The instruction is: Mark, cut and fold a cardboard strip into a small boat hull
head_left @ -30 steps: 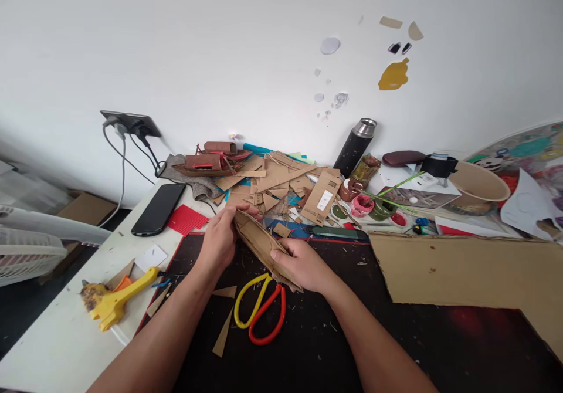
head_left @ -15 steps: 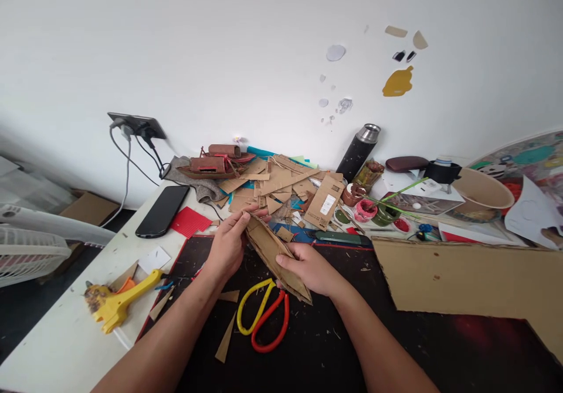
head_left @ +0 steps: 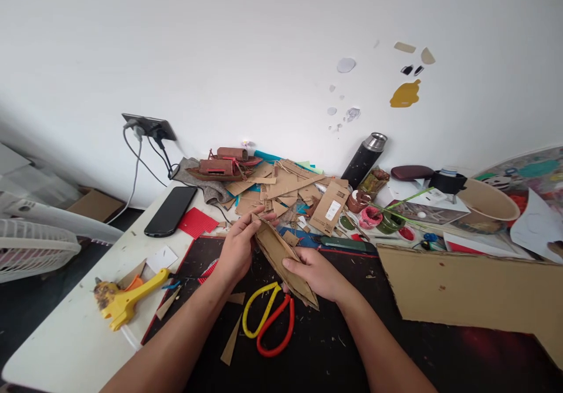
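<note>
Between my hands is a narrow cardboard boat hull (head_left: 275, 253), held tilted above a dark mat (head_left: 343, 352). My left hand (head_left: 240, 240) pinches its far, upper end with thumb and fingers. Around the nearer half of its side my right hand (head_left: 312, 270) is closed, the thumb pressing inside and the fingers partly hidden behind. Under the hull lie scissors (head_left: 275, 325) with one yellow and one red handle; their blades are hidden. Two finished brown model boats (head_left: 220, 168) stand at the back near the wall.
A yellow glue gun (head_left: 127, 302) and a black phone (head_left: 170, 211) lie on the left. Cardboard scraps (head_left: 288, 185) pile up at the back. Paint jars (head_left: 370, 217), a black thermos (head_left: 363, 161) and a large cardboard sheet (head_left: 466, 287) are on the right. A green utility knife (head_left: 347, 243) lies behind the mat.
The whole view has shifted slightly, so things appear a little lower and further right. My hands keep the same hold on the cardboard hull.
</note>
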Available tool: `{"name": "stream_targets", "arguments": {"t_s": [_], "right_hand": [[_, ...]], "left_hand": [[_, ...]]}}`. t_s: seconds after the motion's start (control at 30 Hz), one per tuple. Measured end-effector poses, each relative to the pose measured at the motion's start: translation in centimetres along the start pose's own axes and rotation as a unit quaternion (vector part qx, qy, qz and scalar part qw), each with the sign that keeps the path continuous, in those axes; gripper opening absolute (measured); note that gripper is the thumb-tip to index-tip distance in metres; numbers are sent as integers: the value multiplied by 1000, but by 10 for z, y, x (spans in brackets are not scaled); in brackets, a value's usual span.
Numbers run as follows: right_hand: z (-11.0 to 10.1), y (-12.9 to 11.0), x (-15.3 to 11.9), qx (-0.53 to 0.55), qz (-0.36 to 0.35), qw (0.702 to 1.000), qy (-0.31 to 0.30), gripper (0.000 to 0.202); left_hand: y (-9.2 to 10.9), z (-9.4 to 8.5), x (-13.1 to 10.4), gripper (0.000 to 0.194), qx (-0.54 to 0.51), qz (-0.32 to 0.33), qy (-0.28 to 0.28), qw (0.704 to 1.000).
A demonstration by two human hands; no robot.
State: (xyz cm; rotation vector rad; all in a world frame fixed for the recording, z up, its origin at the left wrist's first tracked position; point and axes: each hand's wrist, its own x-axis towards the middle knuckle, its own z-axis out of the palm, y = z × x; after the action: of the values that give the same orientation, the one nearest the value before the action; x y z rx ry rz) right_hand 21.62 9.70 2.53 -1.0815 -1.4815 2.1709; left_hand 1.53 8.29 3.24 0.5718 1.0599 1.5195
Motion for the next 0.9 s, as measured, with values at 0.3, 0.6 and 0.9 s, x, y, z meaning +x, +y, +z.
{"name": "stream_targets", "arguments": {"t_s": [0.3,0.6,0.9], "right_hand": [[0,-2,-1,3,9,1000,-4,39],[-1,1,1,13,7,1000,-11,46],[-2,-2,1,33,19,998,-44,53]], "left_hand": [[-3,-1,1,55,37,24,-8,999],[-5,0,3,47,3,6,8,1000],[5,1,4,52,-14,-20,-14,1000]]}}
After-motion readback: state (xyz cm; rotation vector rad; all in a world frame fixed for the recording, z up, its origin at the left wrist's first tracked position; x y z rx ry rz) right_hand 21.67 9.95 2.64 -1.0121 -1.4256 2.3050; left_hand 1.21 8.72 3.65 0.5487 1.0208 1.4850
